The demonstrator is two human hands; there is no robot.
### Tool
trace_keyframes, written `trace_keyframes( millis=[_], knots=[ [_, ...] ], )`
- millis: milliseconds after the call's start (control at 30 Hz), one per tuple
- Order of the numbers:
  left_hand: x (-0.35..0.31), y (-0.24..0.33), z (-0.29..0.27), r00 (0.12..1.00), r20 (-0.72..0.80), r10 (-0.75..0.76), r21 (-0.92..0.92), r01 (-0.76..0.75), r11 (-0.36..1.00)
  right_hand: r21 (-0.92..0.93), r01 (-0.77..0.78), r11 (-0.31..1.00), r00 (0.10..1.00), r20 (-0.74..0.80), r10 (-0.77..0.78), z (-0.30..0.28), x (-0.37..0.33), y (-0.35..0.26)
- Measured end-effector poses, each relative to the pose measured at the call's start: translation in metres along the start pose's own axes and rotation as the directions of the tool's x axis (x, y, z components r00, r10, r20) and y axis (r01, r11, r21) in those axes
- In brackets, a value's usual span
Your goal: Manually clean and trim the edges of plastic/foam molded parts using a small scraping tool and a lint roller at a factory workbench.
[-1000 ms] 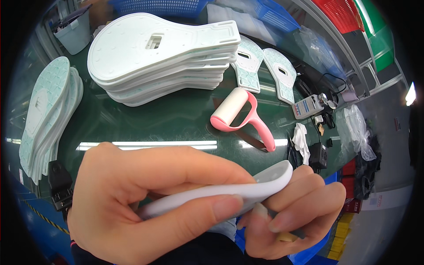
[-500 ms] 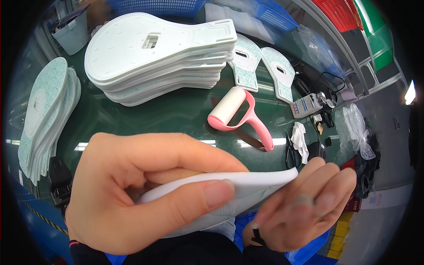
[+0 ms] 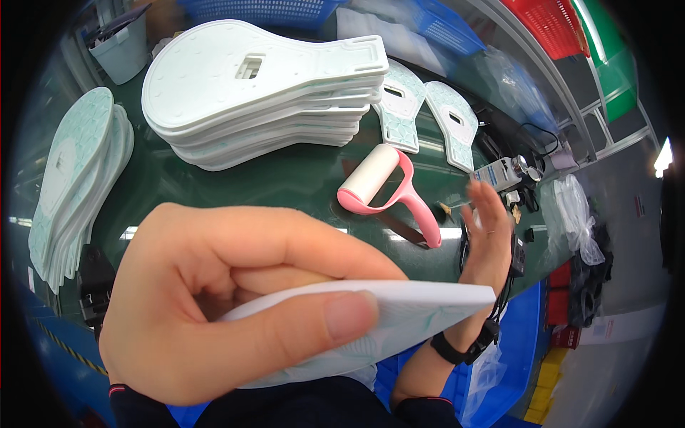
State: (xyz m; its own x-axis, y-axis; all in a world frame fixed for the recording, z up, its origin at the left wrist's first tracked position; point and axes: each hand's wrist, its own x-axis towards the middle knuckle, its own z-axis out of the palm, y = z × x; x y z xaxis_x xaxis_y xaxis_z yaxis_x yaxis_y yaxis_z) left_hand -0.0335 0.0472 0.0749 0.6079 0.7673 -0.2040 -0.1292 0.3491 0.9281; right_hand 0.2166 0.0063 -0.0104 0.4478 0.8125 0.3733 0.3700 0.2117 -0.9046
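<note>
My left hand (image 3: 235, 299) grips a thin white panel (image 3: 421, 303) with a pale green pattern on its face. The panel is tilted nearly edge-on, my thumb on the patterned side and the fingers curled behind it. Beyond the panel's right end, my right hand (image 3: 489, 232) reaches over the table, fingers stretched out and slightly apart, with nothing visibly held. A black band (image 3: 467, 346) circles that wrist. Nearest to its fingertips lies a grey-and-white bottle (image 3: 497, 173) with a metal cap. A lint roller (image 3: 389, 187) with a pink handle rests left of that hand.
A tall stack of white paddle-shaped panels (image 3: 207, 78) stands at the back. More patterned panels (image 3: 75, 171) lean together at the far left. Two single panels (image 3: 457, 128) lie behind the roller. Blue baskets (image 3: 264, 11) line the back, and a blue bin (image 3: 517, 357) sits below right.
My right hand has left the panel's right end and moved away, up and outward over the table. The white cloth seen there before is now out of sight. My left hand keeps its hold.
</note>
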Motion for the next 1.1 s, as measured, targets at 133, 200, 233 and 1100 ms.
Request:
trace_keyframes(
  millis=[133, 200, 233, 1100],
  knots=[
    [-0.002, 0.002, 0.003, 0.997, -0.079, 0.008, -0.069, -0.014, 0.998, 0.478, -0.383, 0.79, 0.746, 0.665, -0.041, 0.009, -0.031, -0.029],
    [-0.003, 0.005, 0.004, 0.993, -0.089, 0.073, -0.081, -0.08, 0.993, 0.483, -0.54, 0.689, 0.555, 0.82, -0.14, 0.006, -0.04, -0.01],
    [-0.001, 0.006, 0.0, 0.992, -0.086, 0.095, -0.045, -0.099, 0.994, 0.481, -0.551, 0.682, 0.622, 0.781, -0.049, 0.007, -0.046, -0.016],
    [-0.034, -0.071, 0.059, 0.938, 0.345, -0.032, -0.271, 0.132, 0.953, 0.8, -0.6, -0.025, 0.793, 0.59, -0.149, -0.01, 0.034, -0.08]
  ],
)
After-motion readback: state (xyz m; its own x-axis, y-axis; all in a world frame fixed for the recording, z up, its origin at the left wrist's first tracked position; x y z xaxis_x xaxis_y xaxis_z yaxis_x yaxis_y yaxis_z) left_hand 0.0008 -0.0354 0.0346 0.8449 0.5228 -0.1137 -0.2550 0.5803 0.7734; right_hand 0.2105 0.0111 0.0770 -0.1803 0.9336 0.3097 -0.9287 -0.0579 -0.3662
